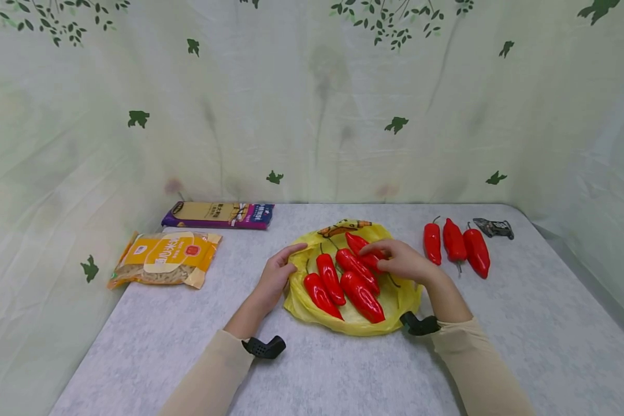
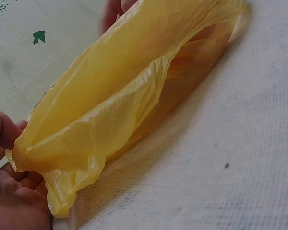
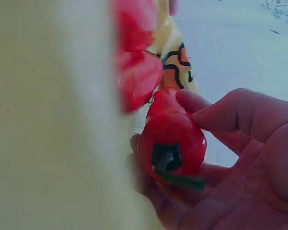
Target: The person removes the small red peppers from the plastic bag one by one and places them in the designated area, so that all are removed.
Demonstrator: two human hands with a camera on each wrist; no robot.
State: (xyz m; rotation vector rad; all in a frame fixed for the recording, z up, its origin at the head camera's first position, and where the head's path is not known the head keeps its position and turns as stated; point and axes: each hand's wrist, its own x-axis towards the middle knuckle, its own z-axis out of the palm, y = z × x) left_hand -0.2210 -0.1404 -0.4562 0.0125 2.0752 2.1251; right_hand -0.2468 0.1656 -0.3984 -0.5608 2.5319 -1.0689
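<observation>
An opened yellow plastic bag (image 1: pixel 303 309) lies on the table, holding several shiny red peppers (image 1: pixel 362 297) with dark stems. At its left side my left hand (image 1: pixel 275 275) pinches the rim; in the left wrist view the thin film (image 2: pixel 101 110) folds between fingers and thumb. Over the bag's right part, my right hand (image 1: pixel 401 261) grips one red pepper (image 3: pixel 175 136), with thumb and fingers around its sides. That pepper's green stem points toward the right wrist camera. A large blurred pale area hides the left part of the right wrist view.
Right of the bag lie three more red peppers (image 1: pixel 455 241), beside a small dark patterned bundle (image 1: pixel 494 227). At the back left are a purple and tan packet (image 1: pixel 215 215) and an orange food bag (image 1: pixel 166 260). A leaf-printed curtain (image 1: pixel 312 115) stands behind the table.
</observation>
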